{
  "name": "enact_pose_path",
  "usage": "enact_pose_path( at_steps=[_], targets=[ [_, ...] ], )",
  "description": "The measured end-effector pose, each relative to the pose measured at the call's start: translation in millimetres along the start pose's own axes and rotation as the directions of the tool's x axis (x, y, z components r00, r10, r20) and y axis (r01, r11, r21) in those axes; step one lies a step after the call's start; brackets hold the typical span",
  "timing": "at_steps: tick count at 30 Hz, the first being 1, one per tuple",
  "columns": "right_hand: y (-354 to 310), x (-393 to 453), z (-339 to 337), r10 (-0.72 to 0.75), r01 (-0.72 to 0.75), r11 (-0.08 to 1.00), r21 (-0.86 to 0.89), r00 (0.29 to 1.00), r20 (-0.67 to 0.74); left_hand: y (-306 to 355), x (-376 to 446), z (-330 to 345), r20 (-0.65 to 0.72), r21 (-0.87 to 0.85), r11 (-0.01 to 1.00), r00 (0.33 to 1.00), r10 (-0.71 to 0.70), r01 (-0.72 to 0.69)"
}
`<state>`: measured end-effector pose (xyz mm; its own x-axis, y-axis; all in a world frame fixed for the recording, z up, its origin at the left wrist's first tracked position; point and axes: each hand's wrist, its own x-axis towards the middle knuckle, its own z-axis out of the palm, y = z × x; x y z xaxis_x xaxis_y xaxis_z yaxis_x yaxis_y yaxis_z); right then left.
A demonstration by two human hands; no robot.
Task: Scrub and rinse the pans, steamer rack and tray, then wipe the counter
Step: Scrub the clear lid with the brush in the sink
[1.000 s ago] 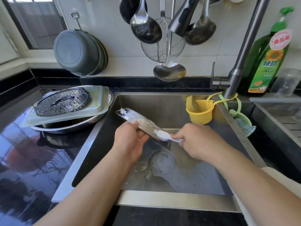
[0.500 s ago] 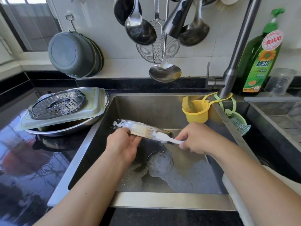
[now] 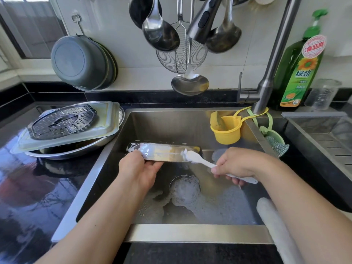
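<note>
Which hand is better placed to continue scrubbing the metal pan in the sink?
The right hand: it already grips the white brush, whose head touches the pan. The left hand holds the pan steady.

Daylight from a window [image 3: 28, 25] falls on white wall tiles [image 3: 122, 35] and glossy black counter [image 3: 28, 187].

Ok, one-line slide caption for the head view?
Left hand holds a soapy metal pan over the sink while right hand scrubs it with a white brush.

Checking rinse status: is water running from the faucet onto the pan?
No: the faucet head hangs dry above while the brush scrubs the pan.
</note>
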<state>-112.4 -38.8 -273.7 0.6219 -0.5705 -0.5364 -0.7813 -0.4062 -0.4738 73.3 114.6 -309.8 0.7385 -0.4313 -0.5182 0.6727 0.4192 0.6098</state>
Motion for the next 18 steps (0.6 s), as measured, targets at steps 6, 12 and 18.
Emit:
enact_pose_path(
  at_steps=[6,12,18],
  targets=[
    [-33.4,-14.3,30.8,-0.264,0.256,0.963,-0.085,0.959,-0.101,2.2,1.3,0.7,-0.012,-0.101,0.995,1.000,0.010,-0.011],
    [-27.1,-15.3,20.2,-0.130,0.096,0.984,-0.150,0.962,-0.239,7.8,4.3,0.6,-0.053,-0.201,0.979,0.998,0.027,-0.037],
    [-48.5,-22.9,37.5,-0.258,0.218,0.956,-0.195,0.943,-0.209,5.7,5.1,0.3,-0.068,-0.204,0.978,0.997,0.026,-0.040]
  ],
)
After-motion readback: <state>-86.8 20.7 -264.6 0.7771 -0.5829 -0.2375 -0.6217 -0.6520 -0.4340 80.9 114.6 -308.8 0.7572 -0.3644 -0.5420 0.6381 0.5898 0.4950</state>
